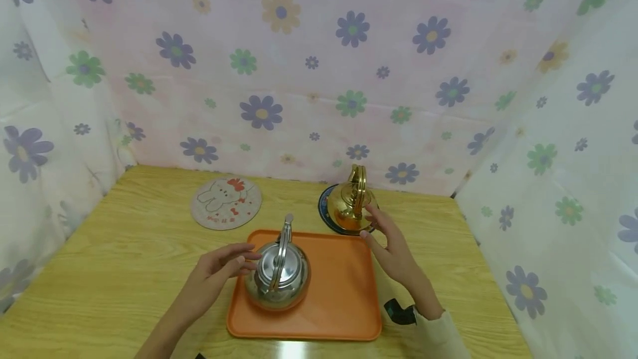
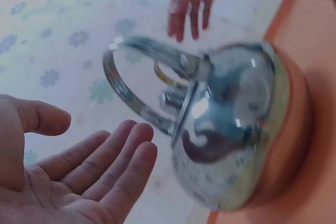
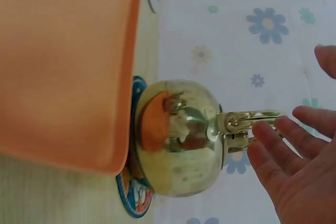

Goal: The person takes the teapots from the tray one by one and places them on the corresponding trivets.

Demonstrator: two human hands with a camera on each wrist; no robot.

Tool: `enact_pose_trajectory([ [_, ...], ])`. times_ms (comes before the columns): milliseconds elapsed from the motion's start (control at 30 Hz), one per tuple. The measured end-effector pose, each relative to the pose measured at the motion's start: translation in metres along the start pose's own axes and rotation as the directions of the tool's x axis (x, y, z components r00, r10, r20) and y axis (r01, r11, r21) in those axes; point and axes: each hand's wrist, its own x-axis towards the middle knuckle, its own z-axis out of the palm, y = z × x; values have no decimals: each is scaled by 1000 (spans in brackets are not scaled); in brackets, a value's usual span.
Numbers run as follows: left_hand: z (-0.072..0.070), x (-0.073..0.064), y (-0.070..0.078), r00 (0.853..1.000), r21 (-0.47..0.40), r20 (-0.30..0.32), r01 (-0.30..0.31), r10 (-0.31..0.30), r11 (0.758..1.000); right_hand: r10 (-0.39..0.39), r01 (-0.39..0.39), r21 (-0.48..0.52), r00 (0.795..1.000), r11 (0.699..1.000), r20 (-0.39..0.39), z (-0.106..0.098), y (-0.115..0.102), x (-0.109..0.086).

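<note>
Just beside the left hand (image 1: 214, 273), to its right, a silver kettle (image 1: 291, 284) stands upright on an orange tray (image 1: 341, 287). That hand grasps nothing: its fingers are loosely extended toward the kettle's side, and from the wrist I see a gap between them. Just ahead of the right hand (image 1: 396, 248), a gold kettle (image 1: 343, 204) sits upright on a dark blue mat (image 1: 323, 214), beyond the tray's far right corner. This hand is unclenched too, its fingertips at the gold handle (image 1: 361, 181); whether they touch it I cannot tell. Farther ahead of the left hand, a pale round mat (image 1: 226, 206) lies flat on the table (image 1: 124, 248).

Both kettles look like polished metal, so I'd judge them stiff and not easily broken, yet slick on their rounded sides, where bare fingers could slide. Their weight would depend on what is inside, which I can't see. For the left hand, the arched silver handle (image 1: 284, 254) seems the best hold, taken at its top so the body hangs level; the gold one offers the same to the right.
</note>
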Motion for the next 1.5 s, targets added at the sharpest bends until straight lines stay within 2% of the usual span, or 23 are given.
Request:
enact_pose_trajectory([
  [67,2,1,5,998,-77,52,33,-29,997,0,2,-55,999,998,35,-1,1,-7],
  [233,8,4,15,989,-214,125,101,-75,972,56,-37,-127,988,991,145,-5,1,-22],
  [367,11,8,19,981,-270,163,152,-110,951,67,-36,-153,977,988,204,-7,5,-31],
  [567,12,14,20,959,-330,206,257,-197,908,95,-51,-183,966,982,240,-10,10,-44],
  [633,12,16,20,951,-341,232,277,-205,898,129,-81,-193,958,978,254,-11,11,-48],
  [767,13,19,18,941,-375,287,284,-181,883,179,-117,-221,941,968,287,-13,14,-55],
  [867,13,21,18,933,-426,314,305,-177,852,194,-124,-227,928,966,318,-15,17,-59],
  [1033,14,25,20,917,-479,337,360,-211,801,198,-116,-235,910,965,365,-17,21,-66],
  [1133,14,28,20,915,-480,343,366,-213,798,198,-106,-240,895,965,400,-17,23,-69],
  [1333,17,32,17,925,-463,347,313,-155,830,199,-95,-245,874,965,444,-18,27,-74],
  [1500,19,36,15,927,-447,339,309,-161,840,205,-84,-265,856,961,475,-17,31,-76],
])
